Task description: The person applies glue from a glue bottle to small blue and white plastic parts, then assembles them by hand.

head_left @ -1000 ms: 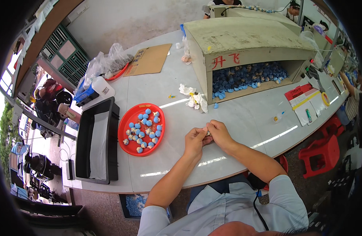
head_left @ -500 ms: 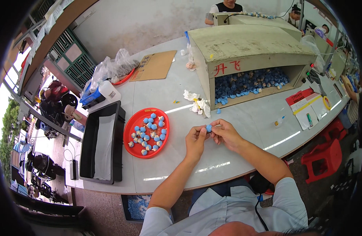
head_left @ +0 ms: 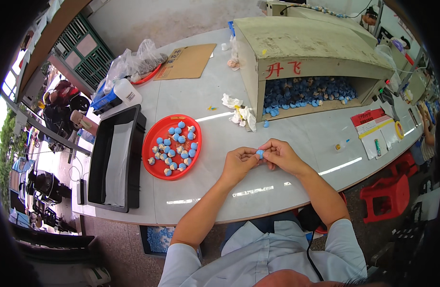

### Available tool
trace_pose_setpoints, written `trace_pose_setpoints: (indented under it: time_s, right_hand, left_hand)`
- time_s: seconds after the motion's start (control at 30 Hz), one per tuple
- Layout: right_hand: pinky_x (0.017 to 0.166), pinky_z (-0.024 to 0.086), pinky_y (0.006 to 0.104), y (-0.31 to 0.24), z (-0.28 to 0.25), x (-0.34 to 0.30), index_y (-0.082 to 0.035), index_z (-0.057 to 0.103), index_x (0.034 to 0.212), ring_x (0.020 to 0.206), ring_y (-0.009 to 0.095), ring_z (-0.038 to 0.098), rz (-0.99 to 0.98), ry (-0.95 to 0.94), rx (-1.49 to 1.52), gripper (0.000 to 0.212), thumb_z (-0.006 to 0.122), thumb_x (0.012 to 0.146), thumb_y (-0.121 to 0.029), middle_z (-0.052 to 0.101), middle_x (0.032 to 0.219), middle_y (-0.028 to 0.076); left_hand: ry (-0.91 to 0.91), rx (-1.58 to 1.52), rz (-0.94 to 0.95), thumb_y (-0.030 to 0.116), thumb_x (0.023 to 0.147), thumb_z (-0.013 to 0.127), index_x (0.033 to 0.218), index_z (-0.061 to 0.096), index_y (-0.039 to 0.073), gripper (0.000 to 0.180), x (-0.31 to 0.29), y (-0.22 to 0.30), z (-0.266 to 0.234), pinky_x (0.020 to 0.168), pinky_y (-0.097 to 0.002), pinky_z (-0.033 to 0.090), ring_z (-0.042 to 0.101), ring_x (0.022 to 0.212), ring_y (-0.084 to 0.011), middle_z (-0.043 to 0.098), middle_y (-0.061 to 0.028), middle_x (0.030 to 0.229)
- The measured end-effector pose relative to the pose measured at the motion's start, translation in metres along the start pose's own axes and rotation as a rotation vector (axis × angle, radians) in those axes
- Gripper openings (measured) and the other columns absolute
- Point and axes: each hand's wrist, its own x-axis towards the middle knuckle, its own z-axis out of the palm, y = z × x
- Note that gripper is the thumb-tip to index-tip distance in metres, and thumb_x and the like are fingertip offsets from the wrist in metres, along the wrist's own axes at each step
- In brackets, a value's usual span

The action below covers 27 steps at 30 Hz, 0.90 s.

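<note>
Two hands meet over the pale desk (head_left: 296, 143), right in front of the person, and between them sits one small blue piece (head_left: 259, 153). The left hand (head_left: 239, 162) has its fingertips pinched onto the piece from the left side; the right hand (head_left: 280, 154) closes on it from the right, fingers curled over the top. So both grips are closed on that same blue piece, held just above the desk surface, near its front edge.

Over to the left, well apart from the hands, a round red tray (head_left: 155, 165) lies flat on the desk, loaded with more blue pieces (head_left: 178, 139) and a few pale ones mixed in. Beside it, further left, a black rectangular bin (head_left: 98, 165) sits at the desk's edge with a pale sheet inside.

Behind the hands, a little heap of crumpled white scraps (head_left: 241, 114) lies on the desk. Just past that stands a big open-fronted box (head_left: 306, 45), beige and worn, its shelf packed with a deep pile of blue pieces (head_left: 306, 91). A loose blue piece or two lies just outside its opening.

Far back, a flat sheet of cardboard (head_left: 186, 62) and some clear plastic bags (head_left: 133, 62) are spread near a white bottle (head_left: 127, 92). On the right, a red-and-white paper (head_left: 370, 122) lies on the desk, and a red plastic stool (head_left: 387, 196) stands on the floor below.
</note>
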Motion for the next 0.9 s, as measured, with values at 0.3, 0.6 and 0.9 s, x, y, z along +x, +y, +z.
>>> trace_pose_setpoints:
  time_s: [0.3, 0.6, 0.9]
  right_hand:
    - [0.055, 0.047, 0.0212, 0.002, 0.004, -0.001, -0.001, 0.058, 0.106, 0.064, 0.006, 0.056, -0.038, 0.019, -0.093, 0.013, 0.054, 0.094, -0.005, 0.062, 0.083, 0.004]
    - [0.060, 0.050, 0.0218, 0.006, 0.006, 0.000, 0.000, 0.056, 0.113, 0.068, 0.006, 0.057, -0.075, 0.042, -0.137, 0.019, 0.054, 0.095, -0.004, 0.062, 0.090, 0.004]
    - [0.065, 0.053, 0.0214, 0.005, 0.000, 0.000, -0.001, 0.055, 0.116, 0.072, 0.007, 0.060, -0.025, 0.035, -0.047, 0.021, 0.054, 0.097, -0.008, 0.061, 0.089, 0.003]
  left_hand:
    - [0.026, -0.010, 0.045, 0.001, 0.090, 0.064, 0.106, 0.060, -0.011, 0.020, 0.001, -0.008, 0.004, 0.076, -0.0244, 0.056, 0.069, 0.090, -0.0174, 0.068, -0.0162, 0.098]
    - [0.075, 0.081, 0.110, -0.002, 0.090, 0.064, 0.108, 0.060, -0.007, 0.019, 0.001, -0.012, 0.003, 0.081, -0.0253, 0.055, 0.068, 0.097, -0.0188, 0.067, -0.0163, 0.104]
    - [0.032, -0.005, 0.159, -0.003, 0.089, 0.064, 0.110, 0.059, -0.009, 0.022, 0.001, -0.009, 0.003, 0.084, -0.0261, 0.056, 0.067, 0.099, -0.0203, 0.067, -0.0165, 0.107]
